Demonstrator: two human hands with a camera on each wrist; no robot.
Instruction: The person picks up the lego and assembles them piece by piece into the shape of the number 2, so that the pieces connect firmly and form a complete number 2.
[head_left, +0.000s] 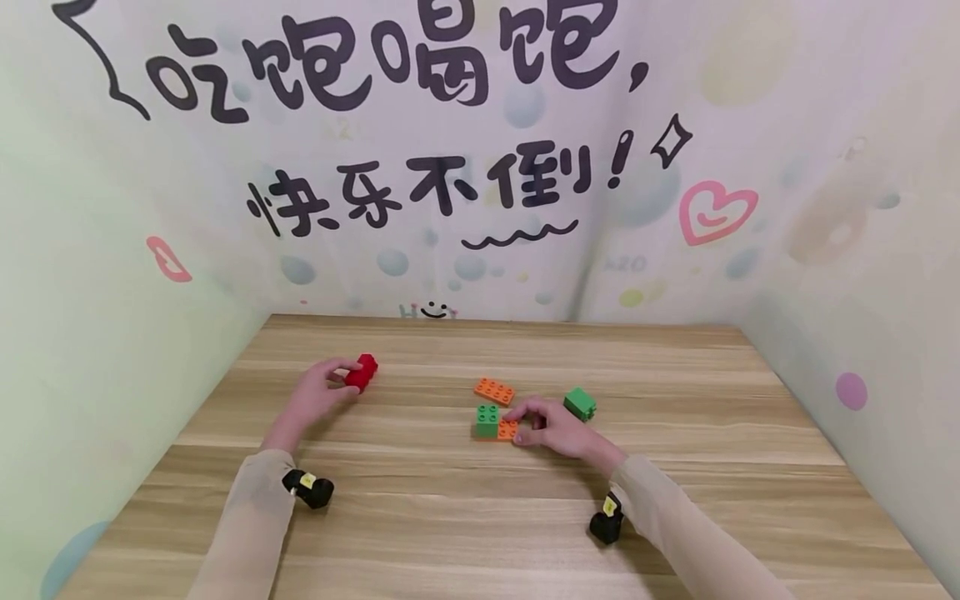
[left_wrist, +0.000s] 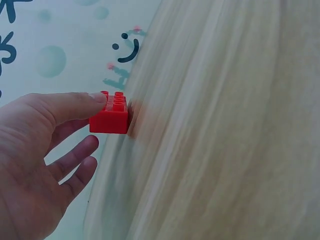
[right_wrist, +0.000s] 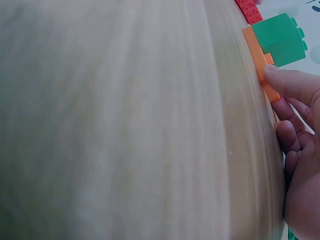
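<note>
Left-hand fingers: thumb and fingers pinched a red brick [head_left: 362, 374]; the thumb lay over its studded face, while the two lowest fingers [left_wrist: 75, 157] curved loosely, apart from the brick
Left hand [head_left: 315, 398]: at the left part of the table [head_left: 420, 525]; whether the red brick touched the wood could not be told
Right-hand fingers: thumb against the near edge of a lower orange plate [head_left: 507, 430], other fingers at its far side and end; the plate's right end was pinched
Right hand [head_left: 555, 429]: right of centre, low over the wood
Joined pair: one green brick [head_left: 487, 427], studs up, seated on the left end of the lower orange plate; studs bare at the right end
Loose orange plate [head_left: 495, 391]: just behind the joined pair, studs up, flat on the table
Tipped green brick [head_left: 579, 403]: on its side just beyond the right hand; studs toward the right
Wrists: beige sleeves [head_left: 247, 525]; one black wrist camera on each, left [head_left: 318, 493] and right [head_left: 606, 529]
Wall [head_left: 660, 283]: pale, behind the table; black lettering [head_left: 446, 187], a pink heart [head_left: 708, 220], coloured dots
</note>
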